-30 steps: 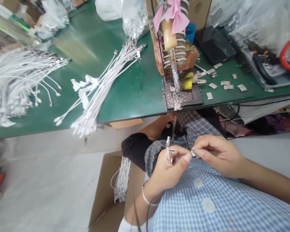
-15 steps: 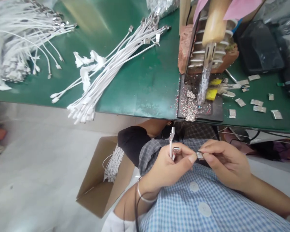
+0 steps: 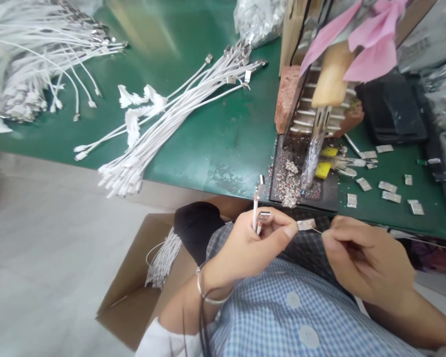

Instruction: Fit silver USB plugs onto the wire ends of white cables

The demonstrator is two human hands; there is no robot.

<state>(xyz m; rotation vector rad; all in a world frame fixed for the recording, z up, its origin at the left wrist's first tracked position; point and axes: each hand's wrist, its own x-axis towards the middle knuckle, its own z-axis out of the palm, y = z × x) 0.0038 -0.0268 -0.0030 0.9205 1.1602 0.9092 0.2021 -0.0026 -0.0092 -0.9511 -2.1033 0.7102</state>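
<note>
My left hand (image 3: 254,245) is closed. Between its thumb and index fingertip it pinches a silver USB plug (image 3: 306,224), which points to the right. Two more USB plugs, an upper one (image 3: 260,185) and a lower one (image 3: 263,216), stick up from the same hand on short white cable ends. Fingers pressed together, my right hand (image 3: 367,258) grips a thin pale strand (image 3: 317,230) that runs to the end of the pinched plug. What else lies inside my right fingers is hidden. Both hands are over my lap, just below the bench edge.
On the green bench (image 3: 223,144) lies a bundle of white cables (image 3: 171,119), with a larger pile (image 3: 26,74) at left. A soldering iron (image 3: 321,114) leans tip-down over a dark tray (image 3: 329,196). Loose metal shells (image 3: 388,187) lie at right. An open carton (image 3: 122,297) holds cables.
My right hand has pulled away to the right, leaving a thin strand stretched between it and the plug. More of the plug shows beyond my left fingertips. The view has shifted slightly.
</note>
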